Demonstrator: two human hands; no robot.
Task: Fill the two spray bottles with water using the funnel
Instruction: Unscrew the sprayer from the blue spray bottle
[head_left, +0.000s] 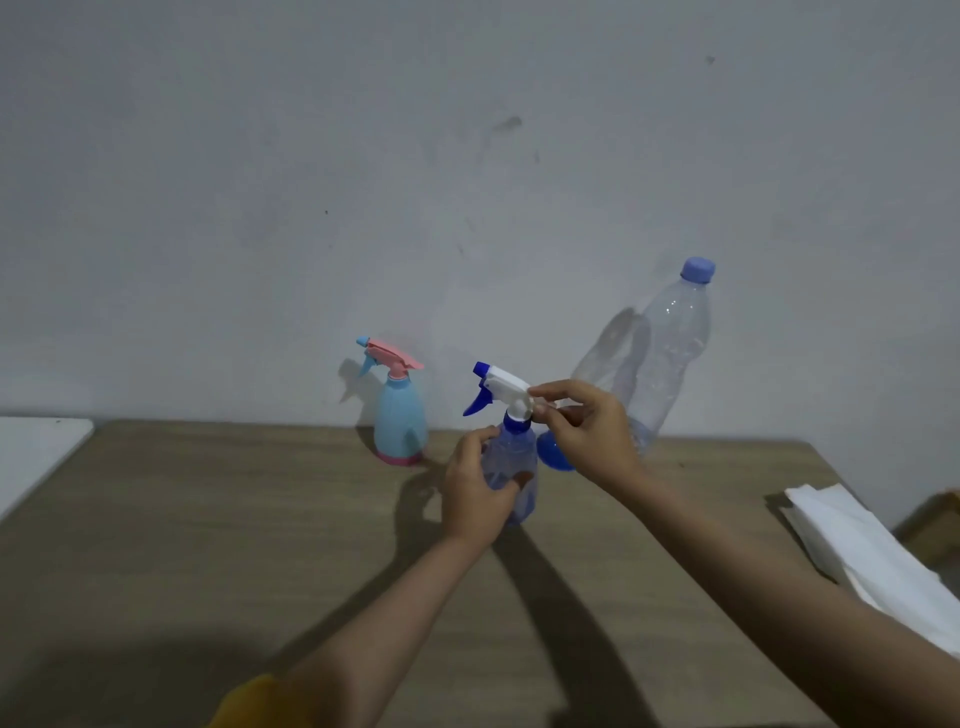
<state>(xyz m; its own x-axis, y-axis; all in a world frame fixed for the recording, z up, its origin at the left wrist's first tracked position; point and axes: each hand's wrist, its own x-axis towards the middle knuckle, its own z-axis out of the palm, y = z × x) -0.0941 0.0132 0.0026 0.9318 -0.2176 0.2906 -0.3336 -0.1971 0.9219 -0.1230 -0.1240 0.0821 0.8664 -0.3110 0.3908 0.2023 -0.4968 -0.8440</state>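
Note:
A clear blue spray bottle (511, 457) stands mid-table. My left hand (475, 488) wraps around its body. My right hand (587, 428) pinches the back of its white and blue spray head (501, 387), which sits on the bottle's neck. Behind my right hand a blue funnel (553, 457) shows only in part. A light blue spray bottle (400, 421) with a pink trigger head stands upright near the wall, to the left. A large clear water bottle (660, 353) with a blue cap stands behind my right hand, near the wall; how much water it holds is unclear.
The wooden table (260, 545) runs up to a grey wall. White paper towels (872, 545) lie at the table's right edge. A white surface (36, 452) adjoins the table at the far left.

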